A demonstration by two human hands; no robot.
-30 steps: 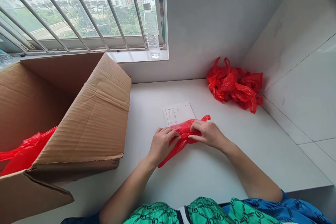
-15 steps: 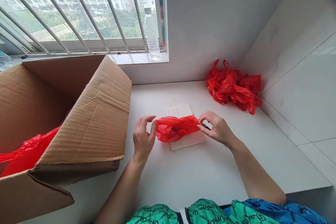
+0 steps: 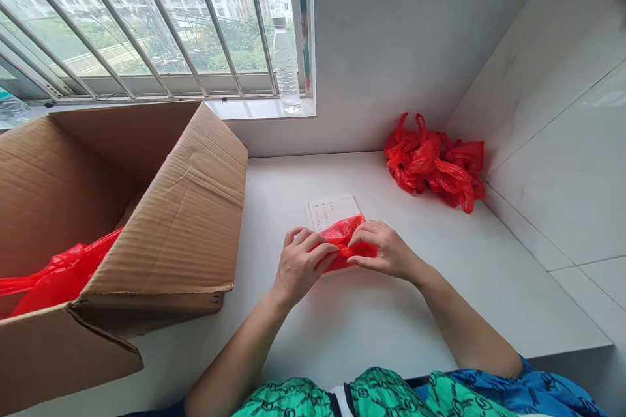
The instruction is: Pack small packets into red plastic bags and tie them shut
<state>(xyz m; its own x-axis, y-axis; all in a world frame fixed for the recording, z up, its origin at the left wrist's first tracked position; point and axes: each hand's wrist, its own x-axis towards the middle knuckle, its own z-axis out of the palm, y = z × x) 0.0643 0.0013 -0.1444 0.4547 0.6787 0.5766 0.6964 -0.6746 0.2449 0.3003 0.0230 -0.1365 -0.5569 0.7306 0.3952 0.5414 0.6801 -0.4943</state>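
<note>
A small folded red plastic bag lies bunched between both my hands, over the near edge of a white printed paper slip on the white counter. My left hand curls its fingers over the bag's left end. My right hand pinches the right end with fingers pressed together. Most of the bag is hidden under my fingers.
A large open cardboard box stands at the left with red plastic inside. A heap of crumpled red bags lies in the far right corner by the tiled wall. A clear water bottle stands on the barred window's sill.
Half a second ago the bag was stretched wide between my separated hands. Both hands have since come together, folding the bag into a smaller bundle over the paper slip.
</note>
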